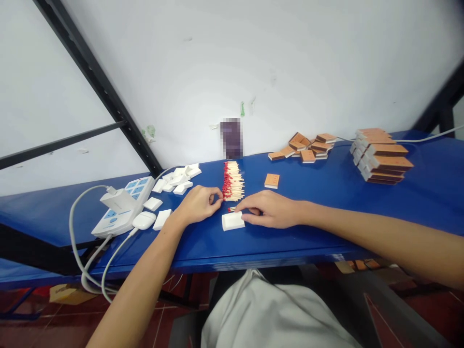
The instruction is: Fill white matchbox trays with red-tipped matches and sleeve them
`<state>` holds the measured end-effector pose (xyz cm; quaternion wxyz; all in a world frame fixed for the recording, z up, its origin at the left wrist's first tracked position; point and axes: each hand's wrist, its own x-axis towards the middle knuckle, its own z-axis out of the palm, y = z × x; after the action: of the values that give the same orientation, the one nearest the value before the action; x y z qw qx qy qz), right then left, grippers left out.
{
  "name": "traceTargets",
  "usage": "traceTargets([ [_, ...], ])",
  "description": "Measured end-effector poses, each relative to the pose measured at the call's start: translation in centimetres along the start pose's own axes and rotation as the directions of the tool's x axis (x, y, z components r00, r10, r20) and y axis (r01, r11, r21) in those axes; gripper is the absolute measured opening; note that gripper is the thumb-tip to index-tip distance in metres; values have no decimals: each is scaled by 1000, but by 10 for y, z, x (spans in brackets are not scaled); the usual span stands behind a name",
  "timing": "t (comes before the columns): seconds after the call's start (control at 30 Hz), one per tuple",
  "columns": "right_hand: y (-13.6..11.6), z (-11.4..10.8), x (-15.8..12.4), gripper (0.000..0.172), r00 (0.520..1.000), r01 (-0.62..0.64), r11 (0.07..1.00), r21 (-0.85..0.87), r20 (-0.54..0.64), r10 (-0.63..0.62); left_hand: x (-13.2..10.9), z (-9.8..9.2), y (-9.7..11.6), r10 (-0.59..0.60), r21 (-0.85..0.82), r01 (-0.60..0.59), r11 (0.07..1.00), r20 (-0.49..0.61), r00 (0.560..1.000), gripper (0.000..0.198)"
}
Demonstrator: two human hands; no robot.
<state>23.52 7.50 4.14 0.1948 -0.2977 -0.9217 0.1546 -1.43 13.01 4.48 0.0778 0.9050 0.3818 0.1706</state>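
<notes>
A row of red-tipped matches [232, 181] lies on the blue table [326, 212]. My left hand [198, 204] rests beside the near end of the row, its fingertips pinched together at the red tips. My right hand [270, 209] lies on the table just right of the row, its fingers closed on one or two matches [232, 209] above a white matchbox tray [233, 221]. A single brown matchbox sleeve [271, 181] lies behind my right hand.
Several white trays [176, 179] lie at the left by a white power strip [121, 207] with a charger, cables and an earbud case [144, 219]. Brown sleeves [308, 146] lie scattered at the back. Stacked boxes [380, 157] stand at the right.
</notes>
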Motion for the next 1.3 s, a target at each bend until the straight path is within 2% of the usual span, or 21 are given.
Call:
traceTargets([
  [0.17,-4,0,-1,46,999,-10,999,-37,45,11,-1,-3,-1,-22,43,22,999,-9,1000,12],
  [0.33,-2,0,0,41,999,-18,999,-29,46,19,-1,-3,1,-17,50,17,999,-12,1000,12],
  [0.53,-5,-2,1,42,996,-69,998,-1,62,69,0,-1,1,-8,45,8,999,-9,1000,12],
  [0.77,-2,-6,-4,40,995,-16,1000,17,99,14,-1,3,-2,5,28,-4,1000,-12,1000,13],
  [0.87,1,-6,-5,39,998,6,998,60,68,-10,-1,2,-1,9,20,-9,1000,-15,1000,13],
  [1.07,13,-1,-1,29,989,-128,992,-19,-79,127,-1,1,0,16,6,-16,1000,-11,1000,11],
  [1.3,18,4,0,35,996,-69,995,-77,-56,65,-1,3,-2,11,1,-11,1000,-15,1000,14],
])
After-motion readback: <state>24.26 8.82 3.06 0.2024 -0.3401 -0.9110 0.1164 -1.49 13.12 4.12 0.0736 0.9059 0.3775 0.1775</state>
